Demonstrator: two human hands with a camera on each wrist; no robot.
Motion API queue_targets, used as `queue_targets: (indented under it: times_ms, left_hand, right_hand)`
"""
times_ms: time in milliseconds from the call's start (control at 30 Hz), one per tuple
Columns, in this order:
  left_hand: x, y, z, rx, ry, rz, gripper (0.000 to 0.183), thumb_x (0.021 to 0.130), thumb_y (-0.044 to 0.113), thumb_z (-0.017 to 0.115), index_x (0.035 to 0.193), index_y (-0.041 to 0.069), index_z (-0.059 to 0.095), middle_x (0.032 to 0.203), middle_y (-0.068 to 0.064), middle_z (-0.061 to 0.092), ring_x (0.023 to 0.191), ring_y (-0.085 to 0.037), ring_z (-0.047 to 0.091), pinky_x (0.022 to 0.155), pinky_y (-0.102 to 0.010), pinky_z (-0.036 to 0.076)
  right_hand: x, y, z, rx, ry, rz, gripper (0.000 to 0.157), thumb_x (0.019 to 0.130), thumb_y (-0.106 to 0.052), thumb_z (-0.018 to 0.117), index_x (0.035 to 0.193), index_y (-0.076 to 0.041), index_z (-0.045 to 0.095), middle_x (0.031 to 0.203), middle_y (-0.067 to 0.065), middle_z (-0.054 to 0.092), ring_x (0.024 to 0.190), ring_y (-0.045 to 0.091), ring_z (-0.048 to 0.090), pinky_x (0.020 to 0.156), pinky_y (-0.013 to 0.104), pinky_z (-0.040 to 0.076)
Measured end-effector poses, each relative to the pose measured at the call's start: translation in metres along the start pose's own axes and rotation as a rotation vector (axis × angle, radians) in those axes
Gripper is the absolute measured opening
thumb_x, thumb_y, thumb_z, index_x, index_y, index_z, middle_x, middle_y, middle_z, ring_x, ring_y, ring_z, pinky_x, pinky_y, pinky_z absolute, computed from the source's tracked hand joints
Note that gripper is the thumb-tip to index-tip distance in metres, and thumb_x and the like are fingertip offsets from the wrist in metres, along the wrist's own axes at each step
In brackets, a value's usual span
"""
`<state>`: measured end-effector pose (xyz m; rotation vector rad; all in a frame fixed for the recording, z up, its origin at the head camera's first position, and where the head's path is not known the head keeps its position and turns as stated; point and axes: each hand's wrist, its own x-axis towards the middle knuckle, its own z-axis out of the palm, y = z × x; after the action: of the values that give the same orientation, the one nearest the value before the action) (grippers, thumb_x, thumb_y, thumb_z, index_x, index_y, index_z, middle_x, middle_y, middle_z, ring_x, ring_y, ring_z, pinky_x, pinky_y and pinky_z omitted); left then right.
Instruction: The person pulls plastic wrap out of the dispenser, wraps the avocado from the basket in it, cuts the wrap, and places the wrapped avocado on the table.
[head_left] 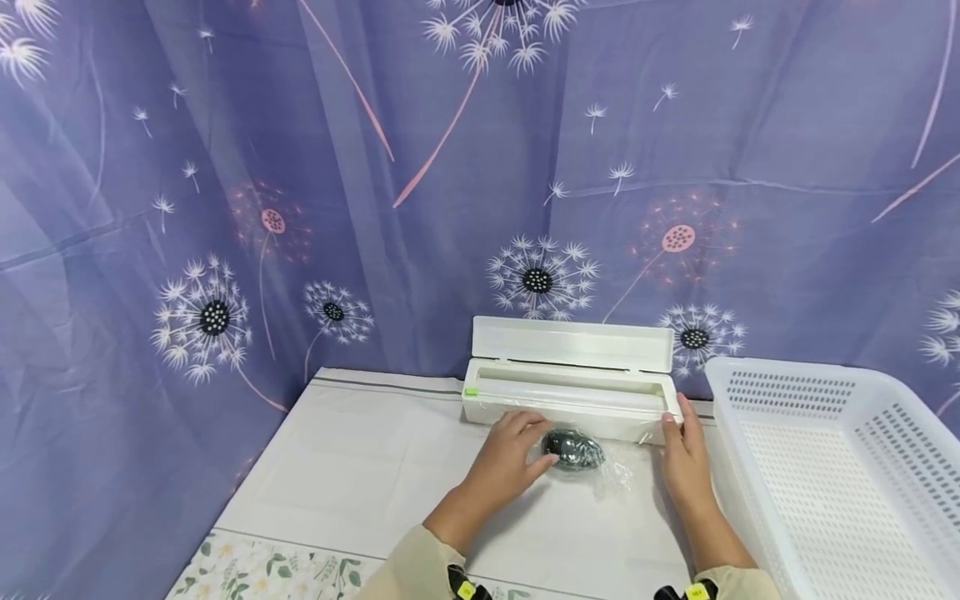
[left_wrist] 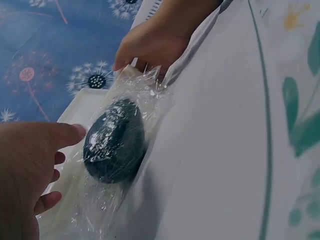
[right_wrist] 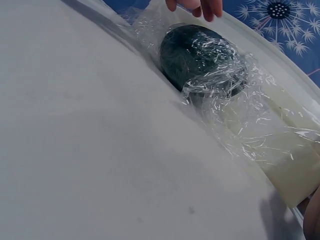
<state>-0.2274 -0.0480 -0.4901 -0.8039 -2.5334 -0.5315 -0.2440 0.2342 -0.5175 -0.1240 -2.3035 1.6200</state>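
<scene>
A dark green, oval object (head_left: 573, 450) wrapped in clear cling film lies on the table, just in front of a white cling film dispenser (head_left: 570, 422). The dispenser's lid (head_left: 573, 342) stands raised, and a roll of film (head_left: 570, 394) shows inside. At its left end sits a small green tab (head_left: 471, 391). Beside the wrapped object is my left hand (head_left: 501, 467), fingers loosely extended and holding nothing. My right hand (head_left: 686, 467) grips the dispenser's right end, thumb at the front. Loose film (right_wrist: 250, 120) spreads from the wrapped object along the dispenser's front.
A white perforated plastic basket (head_left: 723, 433) stands on the right, close to my right forearm. Behind the table hangs a blue-purple curtain (head_left: 450, 250) with dandelion prints. A white cloth with a floral border (head_left: 277, 571) covers the table.
</scene>
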Motion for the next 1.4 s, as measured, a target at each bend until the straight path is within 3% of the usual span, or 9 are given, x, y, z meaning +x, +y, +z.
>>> queue_targets:
  times_ms: [300, 433, 533, 633, 700, 833, 1000, 1200, 1400]
  left_hand:
    - [0.001, 0.007, 0.008, 0.063, -0.068, 0.003, 0.057, 0.081, 0.046, 0.074, 0.130, 0.022, 0.058, 0.127, 0.006, 0.055, 0.123, -0.014, 0.050, 0.105, -0.034, 0.044]
    - [0.001, 0.007, 0.010, 0.085, -0.064, -0.006, 0.059, 0.080, 0.045, 0.076, 0.131, 0.022, 0.058, 0.128, 0.006, 0.055, 0.122, -0.015, 0.051, 0.102, -0.035, 0.046]
    - [0.002, 0.006, 0.010, 0.083, -0.052, -0.011, 0.059, 0.079, 0.044, 0.076, 0.131, 0.022, 0.058, 0.128, 0.005, 0.055, 0.122, -0.015, 0.052, 0.101, -0.035, 0.046]
    - [0.003, 0.005, 0.010, 0.078, -0.040, -0.013, 0.058, 0.078, 0.043, 0.078, 0.130, 0.023, 0.059, 0.128, 0.005, 0.055, 0.122, -0.015, 0.052, 0.102, -0.035, 0.046]
    - [0.003, 0.005, 0.010, 0.076, -0.040, -0.006, 0.059, 0.078, 0.043, 0.078, 0.130, 0.022, 0.059, 0.127, 0.005, 0.056, 0.121, -0.015, 0.053, 0.102, -0.035, 0.046]
    - [0.003, 0.004, 0.011, 0.073, -0.051, -0.001, 0.060, 0.077, 0.043, 0.079, 0.129, 0.022, 0.059, 0.126, 0.005, 0.056, 0.119, -0.015, 0.054, 0.099, -0.034, 0.047]
    - [0.002, 0.002, 0.015, 0.064, -0.066, -0.018, 0.061, 0.078, 0.044, 0.078, 0.131, 0.021, 0.058, 0.127, 0.005, 0.056, 0.119, -0.015, 0.054, 0.098, -0.035, 0.047]
    - [0.001, 0.002, 0.018, 0.040, -0.081, -0.035, 0.064, 0.080, 0.046, 0.075, 0.136, 0.022, 0.054, 0.129, 0.003, 0.057, 0.121, -0.016, 0.054, 0.102, -0.037, 0.046]
    - [-0.001, 0.003, 0.022, 0.029, -0.059, -0.032, 0.064, 0.079, 0.044, 0.077, 0.135, 0.022, 0.054, 0.126, 0.003, 0.058, 0.117, -0.016, 0.057, 0.098, -0.037, 0.048]
  right_hand:
    - [-0.004, -0.014, 0.008, -0.116, 0.098, -0.041, 0.066, 0.099, -0.037, 0.050, 0.155, -0.017, 0.022, 0.158, 0.018, 0.022, 0.146, 0.040, 0.021, 0.117, 0.060, 0.018]
    - [-0.007, -0.027, 0.014, -0.118, 0.155, -0.200, 0.060, 0.094, -0.024, 0.061, 0.148, -0.015, 0.037, 0.154, 0.014, 0.031, 0.142, 0.034, 0.029, 0.115, 0.058, 0.025]
    - [-0.012, -0.040, 0.018, -0.123, 0.163, -0.340, 0.049, 0.091, -0.014, 0.063, 0.138, -0.014, 0.052, 0.145, 0.011, 0.043, 0.136, 0.026, 0.037, 0.116, 0.041, 0.029]
    - [-0.016, -0.050, 0.022, -0.172, 0.111, -0.472, 0.036, 0.089, -0.006, 0.063, 0.125, -0.012, 0.062, 0.129, 0.010, 0.056, 0.120, 0.019, 0.049, 0.105, 0.020, 0.034]
    - [-0.021, -0.056, 0.024, -0.234, 0.036, -0.525, 0.030, 0.089, -0.006, 0.065, 0.118, -0.012, 0.066, 0.119, 0.005, 0.061, 0.108, 0.015, 0.054, 0.097, 0.014, 0.037]
    - [-0.030, -0.065, 0.029, -0.360, -0.154, -0.576, 0.024, 0.089, -0.013, 0.068, 0.113, -0.014, 0.066, 0.113, -0.002, 0.062, 0.105, 0.017, 0.059, 0.091, 0.030, 0.048]
    - [-0.035, -0.069, 0.031, -0.436, -0.308, -0.566, 0.035, 0.084, -0.021, 0.075, 0.117, -0.014, 0.064, 0.119, 0.000, 0.060, 0.114, 0.024, 0.059, 0.093, 0.047, 0.051]
    - [-0.034, -0.061, 0.035, -0.505, -0.375, -0.551, 0.049, 0.079, -0.023, 0.080, 0.123, -0.011, 0.061, 0.122, 0.005, 0.058, 0.114, 0.026, 0.060, 0.095, 0.046, 0.052]
    - [-0.035, -0.051, 0.039, -0.540, -0.359, -0.610, 0.054, 0.073, -0.016, 0.083, 0.123, -0.009, 0.062, 0.118, 0.006, 0.059, 0.108, 0.025, 0.062, 0.091, 0.044, 0.053]
